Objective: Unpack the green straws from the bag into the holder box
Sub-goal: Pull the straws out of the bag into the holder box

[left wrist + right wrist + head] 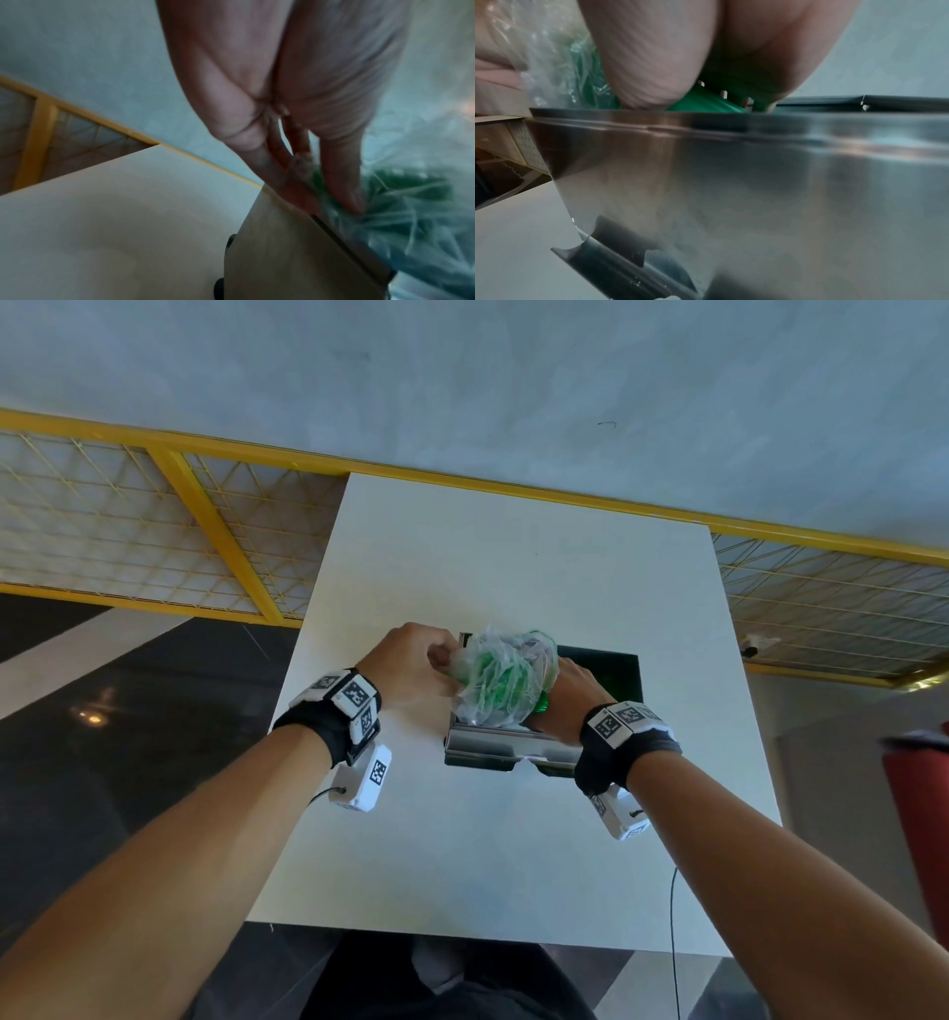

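Over the holder box (493, 747), left hand (405, 667) pinches the bag (500, 680); right hand (570, 698) clasps green straws (706, 101).

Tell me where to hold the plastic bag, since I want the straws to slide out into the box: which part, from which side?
Pinch the crumpled plastic bag at its loose left end, from the left, where the left hand already holds it. The green straws emerge on the right, gripped by the right hand over the holder box, so pulling there likely slides the film off them.
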A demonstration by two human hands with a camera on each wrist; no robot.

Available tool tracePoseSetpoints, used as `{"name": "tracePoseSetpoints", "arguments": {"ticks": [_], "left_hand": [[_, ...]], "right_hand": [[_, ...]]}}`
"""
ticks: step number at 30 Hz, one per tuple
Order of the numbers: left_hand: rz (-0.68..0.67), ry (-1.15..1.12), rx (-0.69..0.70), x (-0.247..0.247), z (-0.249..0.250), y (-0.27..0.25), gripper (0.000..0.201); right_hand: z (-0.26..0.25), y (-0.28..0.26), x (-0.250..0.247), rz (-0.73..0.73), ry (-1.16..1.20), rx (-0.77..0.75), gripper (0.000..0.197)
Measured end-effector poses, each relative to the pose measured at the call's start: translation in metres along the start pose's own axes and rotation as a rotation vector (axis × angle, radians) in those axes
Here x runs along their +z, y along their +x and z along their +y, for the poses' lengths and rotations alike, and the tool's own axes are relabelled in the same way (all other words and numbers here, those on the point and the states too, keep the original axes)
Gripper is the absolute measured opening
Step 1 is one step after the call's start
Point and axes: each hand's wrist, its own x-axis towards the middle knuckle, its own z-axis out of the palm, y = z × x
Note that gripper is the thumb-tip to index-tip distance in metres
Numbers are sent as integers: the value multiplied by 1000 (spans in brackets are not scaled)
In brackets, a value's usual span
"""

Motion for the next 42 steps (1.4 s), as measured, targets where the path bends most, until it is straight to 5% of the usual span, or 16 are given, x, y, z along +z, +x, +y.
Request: {"name": "tracePoseSetpoints", "arguments": {"ticks": [4,8,14,16,18,20,25,30,35,42], "left_hand": [[-42,-239,-72,-9,-1,-6,21],[42,-204,-68,2,-1,-3,15],[137,207,161,38,25,-9,46],[105,127,127,36,24,-9,41],[-3,-5,6,33,22,-12,62],[-94,115,5,35,23,-18,87],[36,179,130,34,27,-20,51],[-139,179,17,16,23,-20,44],[131,41,43,9,25,-17,23],[223,44,35,-8,36,-12,14]], "right_hand": [[-1,0,1,14,11,13,42],[-2,-1,4,12,2,-4,37],[-2,1,4,4,-6,10,33],[-1,1,4,13,-8,29,24],[-2,2,5,12,1,47,19],[-3,5,7,9,-17,51,21],[-1,9,7,-3,-64,49,32],[-2,10,7,-56,-93,75,30],[-1,11,8,-25,-72,77,45],[3,11,9,11,4,68,65]]}}
